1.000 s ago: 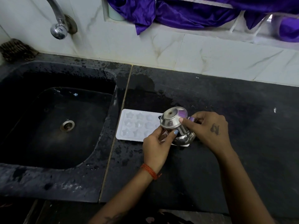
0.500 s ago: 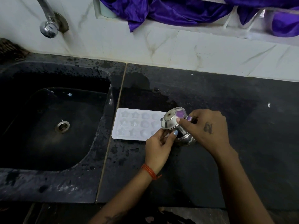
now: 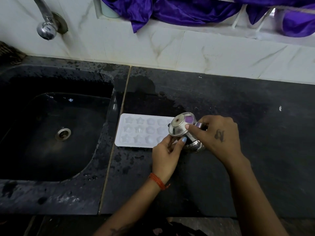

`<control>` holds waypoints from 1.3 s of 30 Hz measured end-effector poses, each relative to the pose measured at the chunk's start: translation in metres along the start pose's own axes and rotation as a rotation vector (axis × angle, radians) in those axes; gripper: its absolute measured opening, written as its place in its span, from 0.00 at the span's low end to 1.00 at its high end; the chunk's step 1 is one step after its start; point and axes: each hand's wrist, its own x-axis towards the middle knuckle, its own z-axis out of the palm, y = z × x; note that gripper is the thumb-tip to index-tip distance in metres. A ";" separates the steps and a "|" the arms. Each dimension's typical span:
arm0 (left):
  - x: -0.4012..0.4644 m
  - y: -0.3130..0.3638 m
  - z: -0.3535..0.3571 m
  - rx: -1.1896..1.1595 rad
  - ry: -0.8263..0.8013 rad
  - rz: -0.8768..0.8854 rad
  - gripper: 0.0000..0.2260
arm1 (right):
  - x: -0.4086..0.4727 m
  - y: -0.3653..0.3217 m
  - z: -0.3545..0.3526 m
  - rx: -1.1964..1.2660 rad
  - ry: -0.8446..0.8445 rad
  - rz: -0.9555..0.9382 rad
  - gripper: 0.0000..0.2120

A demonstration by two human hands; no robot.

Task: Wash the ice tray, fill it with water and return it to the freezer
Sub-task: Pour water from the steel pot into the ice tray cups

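Black stone counter, dark sink, white marble-look wall tiles, purple cloth

Ice tray: white plastic, star and round moulds in three rows, lying flat and face up.
Place: on the black counter, at its left edge beside the sink.
Hidden part: its right end, behind a steel vessel.

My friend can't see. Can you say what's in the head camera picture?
Two hands, left and right, tip a steel cup over a white ice tray on a wet black counter. A sink and tap are at the left.
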 end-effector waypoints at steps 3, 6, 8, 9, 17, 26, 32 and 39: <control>-0.001 0.003 0.000 0.096 0.027 0.060 0.20 | -0.002 0.007 0.001 0.099 0.010 0.042 0.15; 0.000 0.006 0.001 0.192 0.046 0.097 0.21 | -0.005 0.013 0.000 0.241 0.020 0.112 0.14; 0.001 0.008 0.003 0.233 0.058 0.115 0.20 | -0.007 0.016 -0.001 0.287 0.028 0.136 0.14; 0.001 0.009 0.004 0.240 0.055 0.118 0.20 | -0.007 0.017 -0.001 0.301 0.035 0.142 0.14; 0.000 0.005 0.014 0.128 -0.050 0.042 0.25 | -0.009 0.022 -0.006 0.155 0.037 0.128 0.16; -0.002 -0.002 0.023 -0.001 -0.080 -0.008 0.13 | -0.007 0.018 -0.012 -0.007 -0.009 0.108 0.15; -0.001 -0.003 0.025 -0.029 -0.089 -0.020 0.06 | -0.006 0.017 -0.013 -0.075 -0.005 0.072 0.14; -0.002 -0.002 0.026 0.005 -0.067 -0.017 0.13 | -0.007 0.024 -0.011 -0.007 0.020 0.080 0.16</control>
